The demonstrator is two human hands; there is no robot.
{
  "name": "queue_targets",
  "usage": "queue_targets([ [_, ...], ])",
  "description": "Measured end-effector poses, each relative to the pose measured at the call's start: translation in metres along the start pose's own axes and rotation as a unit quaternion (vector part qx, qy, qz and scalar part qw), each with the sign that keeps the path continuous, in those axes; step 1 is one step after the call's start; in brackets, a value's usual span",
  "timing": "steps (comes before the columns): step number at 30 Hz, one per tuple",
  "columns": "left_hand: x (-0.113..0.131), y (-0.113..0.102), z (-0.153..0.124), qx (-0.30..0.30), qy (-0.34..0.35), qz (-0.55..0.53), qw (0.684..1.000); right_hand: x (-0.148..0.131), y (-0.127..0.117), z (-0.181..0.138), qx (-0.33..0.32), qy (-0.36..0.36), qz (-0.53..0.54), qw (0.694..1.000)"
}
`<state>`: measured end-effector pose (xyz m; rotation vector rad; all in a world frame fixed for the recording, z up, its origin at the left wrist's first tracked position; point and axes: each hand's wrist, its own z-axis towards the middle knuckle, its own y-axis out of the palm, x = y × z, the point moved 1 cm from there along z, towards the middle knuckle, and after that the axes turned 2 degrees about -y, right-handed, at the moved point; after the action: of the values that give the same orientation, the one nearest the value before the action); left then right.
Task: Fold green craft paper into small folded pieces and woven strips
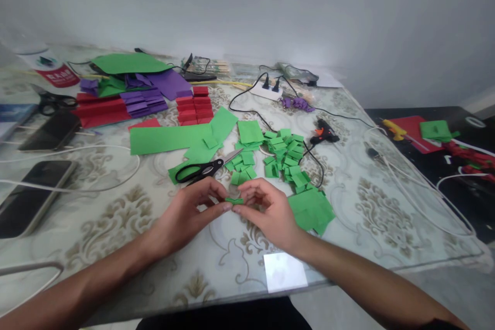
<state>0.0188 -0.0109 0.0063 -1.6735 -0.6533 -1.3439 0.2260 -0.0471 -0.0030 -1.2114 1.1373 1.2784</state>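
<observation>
Between the fingertips of both hands is a small folded green paper piece [234,200]. My left hand [195,206] pinches its left end, with thumb below and fingers behind. My right hand [270,211] grips the right end in the same way. Just beyond my left hand lie black-handled scissors [204,168], their blades pointing away to the right. A heap of small cut green paper pieces [288,152] spreads beyond my right hand. Larger green paper squares [312,209] lie beside my right wrist.
A black glue gun [324,133] and a white power strip [266,92] with cords stand at the back right. Folded red paper [194,106], purple paper [144,102] and a long green strip [170,138] lie back left. A phone [34,196] rests at left, a white card [285,272] in front.
</observation>
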Motion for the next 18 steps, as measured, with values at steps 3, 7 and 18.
queue_targets([
  [3,0.0001,0.0003,-0.0002,-0.01,0.003,-0.016,1.0,0.0022,0.0003,-0.0002,-0.018,0.001,-0.008,1.0],
  [7,0.0021,0.0011,-0.0009,-0.03,0.004,-0.023,0.999,0.004,0.0008,-0.0005,-0.035,0.012,0.009,0.999],
  [18,0.0054,0.002,-0.0029,-0.025,0.047,0.116,0.992,0.0043,0.0038,-0.0029,-0.048,0.026,0.011,0.998],
])
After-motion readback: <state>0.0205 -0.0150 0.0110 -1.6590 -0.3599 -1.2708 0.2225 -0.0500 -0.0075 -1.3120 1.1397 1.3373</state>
